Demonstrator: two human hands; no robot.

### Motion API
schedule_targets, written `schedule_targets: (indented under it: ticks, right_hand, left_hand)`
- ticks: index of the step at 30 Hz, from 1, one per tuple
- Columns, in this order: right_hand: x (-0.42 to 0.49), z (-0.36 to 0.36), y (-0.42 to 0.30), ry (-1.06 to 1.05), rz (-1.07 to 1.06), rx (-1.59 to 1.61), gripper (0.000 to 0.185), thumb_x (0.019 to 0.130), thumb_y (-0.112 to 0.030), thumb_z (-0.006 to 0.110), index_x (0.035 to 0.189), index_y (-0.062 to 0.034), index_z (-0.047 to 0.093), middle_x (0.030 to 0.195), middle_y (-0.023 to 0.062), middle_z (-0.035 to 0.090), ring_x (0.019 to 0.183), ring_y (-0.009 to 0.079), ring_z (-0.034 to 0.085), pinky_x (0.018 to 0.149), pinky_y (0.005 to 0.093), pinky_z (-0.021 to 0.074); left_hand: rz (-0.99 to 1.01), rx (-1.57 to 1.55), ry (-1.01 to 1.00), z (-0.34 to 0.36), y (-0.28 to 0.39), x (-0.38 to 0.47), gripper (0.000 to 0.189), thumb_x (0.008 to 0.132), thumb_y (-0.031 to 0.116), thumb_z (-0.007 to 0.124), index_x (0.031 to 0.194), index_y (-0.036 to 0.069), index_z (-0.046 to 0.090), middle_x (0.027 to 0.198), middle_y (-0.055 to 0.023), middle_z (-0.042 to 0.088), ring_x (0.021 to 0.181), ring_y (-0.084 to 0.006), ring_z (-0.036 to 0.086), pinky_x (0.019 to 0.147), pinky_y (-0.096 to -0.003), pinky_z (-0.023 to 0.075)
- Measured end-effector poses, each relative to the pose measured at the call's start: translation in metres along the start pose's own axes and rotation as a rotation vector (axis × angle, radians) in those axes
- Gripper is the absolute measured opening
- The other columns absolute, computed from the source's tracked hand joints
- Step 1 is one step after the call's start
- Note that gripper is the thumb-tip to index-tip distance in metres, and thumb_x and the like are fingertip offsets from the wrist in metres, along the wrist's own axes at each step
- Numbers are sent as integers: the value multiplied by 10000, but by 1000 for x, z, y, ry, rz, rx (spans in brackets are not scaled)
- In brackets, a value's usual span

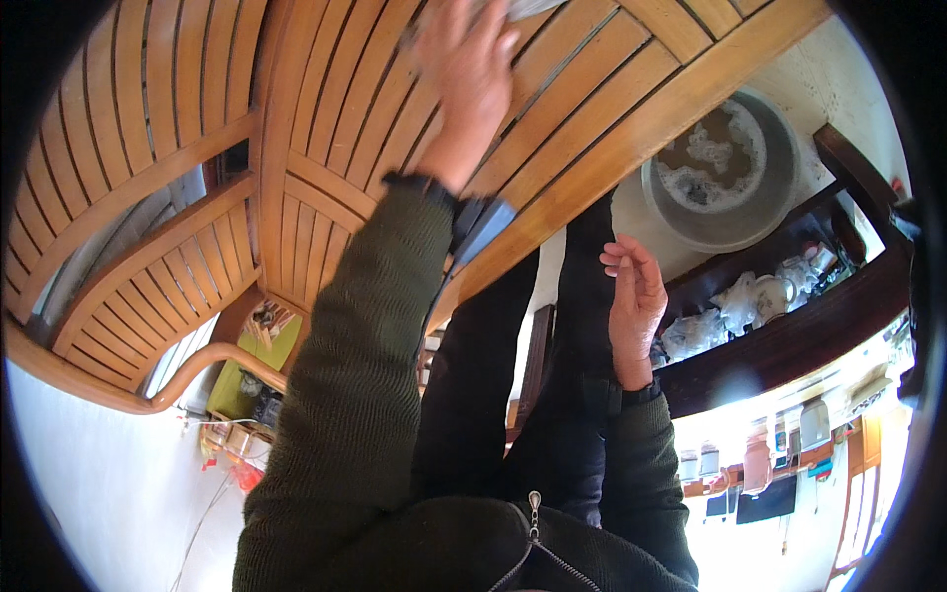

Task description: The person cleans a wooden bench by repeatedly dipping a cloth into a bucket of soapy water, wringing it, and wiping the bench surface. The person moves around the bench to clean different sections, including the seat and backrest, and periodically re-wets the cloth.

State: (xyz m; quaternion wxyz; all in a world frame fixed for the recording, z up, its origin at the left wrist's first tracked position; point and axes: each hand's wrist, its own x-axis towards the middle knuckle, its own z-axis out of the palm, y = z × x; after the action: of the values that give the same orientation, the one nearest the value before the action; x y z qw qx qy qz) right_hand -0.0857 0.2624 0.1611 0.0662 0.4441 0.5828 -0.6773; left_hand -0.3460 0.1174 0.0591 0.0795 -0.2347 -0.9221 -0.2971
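Note:
My left hand (470, 81) is stretched over the slatted seat of a wooden bench (592, 103), its fingers blurred near the picture's top edge. Close to its fingertips lies a pale, greyish thing (534, 7), cut off by that edge; whether the hand touches or holds anything is unclear. Below my left wrist a flat blue-grey object (484, 231) rests at the seat's front edge, partly behind my sleeve. My right hand (635, 311) hangs in front of my right leg, fingers loosely bent, nothing visible in it. Beyond it, a metal basin (788, 177) holds murky, foamy water.
The bench's slatted back and armrest (214, 355) curve along the left. At the right, close beside my right hand, stands a dark wooden table (784, 355) with a lower shelf bearing plastic bags and a white cup or pot (772, 297). The basin stands on the floor between bench and table.

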Motion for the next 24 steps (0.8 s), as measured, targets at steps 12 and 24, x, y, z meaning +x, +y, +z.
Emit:
schedule_targets:
  ticks: [12,24]
  right_hand:
    - [3,-1,-6,-24,-3,-71,229,1020,-34,529,1225,-13,630,1036,66,674,928,132,650,864,265,511]
    - [-3,-15,7,-12,24,-157,204,1013,-55,562,1195,-13,643,1035,70,686,913,126,657,864,264,511]
  left_hand:
    - [-591,-25,-258,-141,-22,-211,417,955,-62,463,1335,41,602,1505,-188,444,1374,-370,442,1137,-442,349]
    - [22,-46,-284,-19,24,-47,601,807,-127,509,1359,98,583,1407,-106,555,1314,-330,477,1087,-487,337]
